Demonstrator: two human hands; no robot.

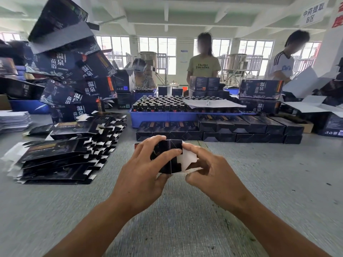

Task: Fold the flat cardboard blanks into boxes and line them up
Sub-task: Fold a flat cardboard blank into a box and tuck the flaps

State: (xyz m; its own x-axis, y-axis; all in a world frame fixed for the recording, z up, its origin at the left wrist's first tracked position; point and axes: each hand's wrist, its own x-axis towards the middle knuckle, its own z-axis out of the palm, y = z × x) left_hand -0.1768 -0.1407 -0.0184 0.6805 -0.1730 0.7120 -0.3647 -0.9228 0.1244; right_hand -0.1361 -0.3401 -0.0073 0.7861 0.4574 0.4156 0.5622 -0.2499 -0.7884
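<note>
A small black cardboard box [173, 161], partly folded, is held above the grey table [278, 182] between both hands. My left hand [146, 164] grips its left side, thumb across the front panel. My right hand [202, 167] pinches the white inner flap [188, 158] at the box's right end. A heap of flat black blanks [61, 151] lies on the table to the left. Folded black boxes [219, 129] stand lined up in rows beyond my hands, stacked two high on the right.
A blue tray [167, 116] full of dark bottles sits behind the rows. Large printed cartons [74, 75] tower at the left and more stand at the right [259, 89]. Three people work across the table. White sheets [13, 120] lie at the far left.
</note>
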